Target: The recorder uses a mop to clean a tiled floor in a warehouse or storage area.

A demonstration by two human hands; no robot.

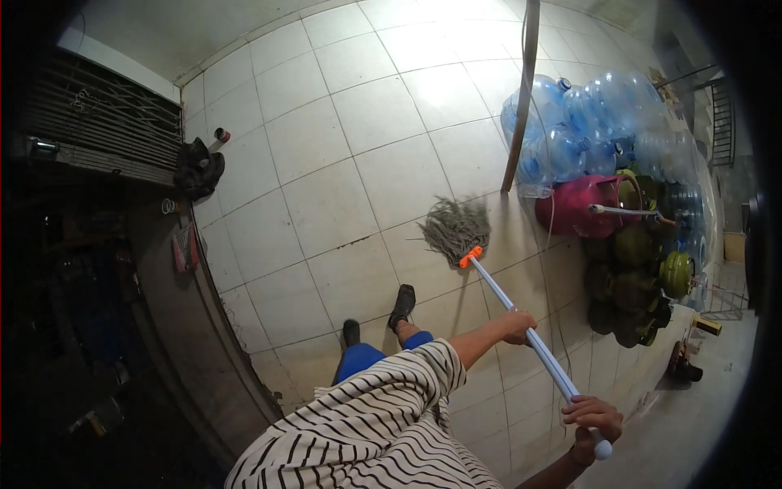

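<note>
A mop with a grey string head, an orange clamp and a pale bluish-white handle slants across the floor from my right side. The strands lie on the white tiles ahead of my feet. My left hand is wrapped round the handle partway down, with that arm stretched across my front. Near the handle's rounded top end, my right hand grips it with the fingers curled over. Both hands are closed on the same handle.
Clear blue water bottles are piled at the right, beside a pink gas cylinder and several green cylinders. A brown pole stands before them. At left are a black plastic bag, a small can and a metal folding gate.
</note>
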